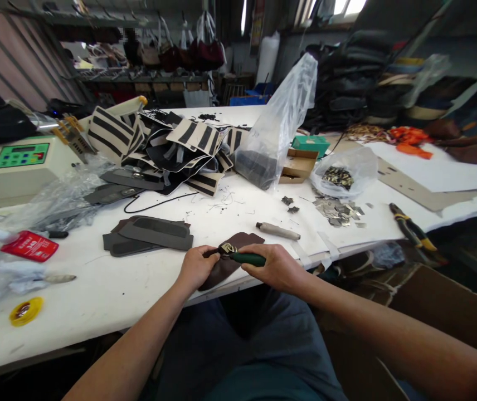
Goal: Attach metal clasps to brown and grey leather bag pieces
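White table point(108, 295) in a crowded workroom, work at the near edge

Hanging bags point(192, 53) line a rack along the far side of the room. Toward the far left of the table spreads a heap of black-and-cream striped pieces point(180, 139); left of it stands a machine point(21, 161) with a green panel. Right of the heap, a clear plastic bag point(284, 108) stands upright.

Left of the hands, dark grey strips point(150, 236) lie stacked. At the near edge, around the middle, a brown piece point(217, 275) lies flat beneath the work. Over it, the right hand point(278, 267) is wrapped round the handle of a green-handled tool point(249, 259). Facing it, the left hand point(199, 267) has its fingers bent in at the other side; exactly what they pinch I cannot tell.

A red packet point(29, 246) lies at the left, and pliers point(412, 228) with black and yellow handles at the right. Beyond the right hand rests a grey rod point(278, 230). Smallest are the thin metal plates point(339, 211) scattered farther right, and a brass-coloured metal fitting point(227, 249) between the hands, over the brown piece.
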`<state>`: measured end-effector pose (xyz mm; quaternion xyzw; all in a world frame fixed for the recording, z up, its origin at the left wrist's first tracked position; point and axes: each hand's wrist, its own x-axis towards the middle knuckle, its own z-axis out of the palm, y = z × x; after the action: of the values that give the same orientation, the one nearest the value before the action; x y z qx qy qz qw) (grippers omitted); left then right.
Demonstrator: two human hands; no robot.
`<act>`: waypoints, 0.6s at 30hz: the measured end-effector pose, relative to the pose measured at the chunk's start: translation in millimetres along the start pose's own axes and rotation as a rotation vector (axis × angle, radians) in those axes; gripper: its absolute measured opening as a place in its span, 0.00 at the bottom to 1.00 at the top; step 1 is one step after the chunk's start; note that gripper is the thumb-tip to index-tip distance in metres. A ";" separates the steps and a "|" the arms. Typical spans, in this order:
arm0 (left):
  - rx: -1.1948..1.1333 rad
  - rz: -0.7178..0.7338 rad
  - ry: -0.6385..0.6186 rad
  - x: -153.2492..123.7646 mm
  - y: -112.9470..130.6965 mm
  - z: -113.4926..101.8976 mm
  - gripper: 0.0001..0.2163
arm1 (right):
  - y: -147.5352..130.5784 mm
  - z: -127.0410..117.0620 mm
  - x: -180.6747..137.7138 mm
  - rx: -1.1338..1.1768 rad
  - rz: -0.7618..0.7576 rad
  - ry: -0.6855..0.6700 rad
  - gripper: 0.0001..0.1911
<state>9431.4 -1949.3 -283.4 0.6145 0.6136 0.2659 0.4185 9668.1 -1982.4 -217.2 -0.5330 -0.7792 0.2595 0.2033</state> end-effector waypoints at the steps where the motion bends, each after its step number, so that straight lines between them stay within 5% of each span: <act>1: 0.015 -0.008 -0.033 3.7 1.7 -3.2 0.12 | -1.6 -4.0 1.8 -0.057 0.019 -0.028 0.17; 5: 0.118 -0.017 -0.184 23.0 9.7 -17.5 0.04 | -10.7 -20.7 10.6 -0.334 -0.058 -0.174 0.17; 9: 0.220 0.017 -0.269 35.6 14.0 -22.7 0.09 | -29.6 -30.2 25.7 -0.545 -0.174 -0.284 0.19; 14: 0.239 0.098 -0.213 29.8 8.1 -14.4 0.06 | -52.4 -31.0 50.6 -0.683 -0.229 -0.419 0.15; 18: 0.228 0.119 -0.129 23.8 -0.1 -8.4 0.07 | -52.0 -27.6 63.5 -0.542 -0.104 -0.419 0.17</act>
<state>9426.8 -1924.4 -283.7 0.7093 0.5741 0.1788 0.3679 9624.6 -1933.2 -160.7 -0.4622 -0.8709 0.1362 -0.0970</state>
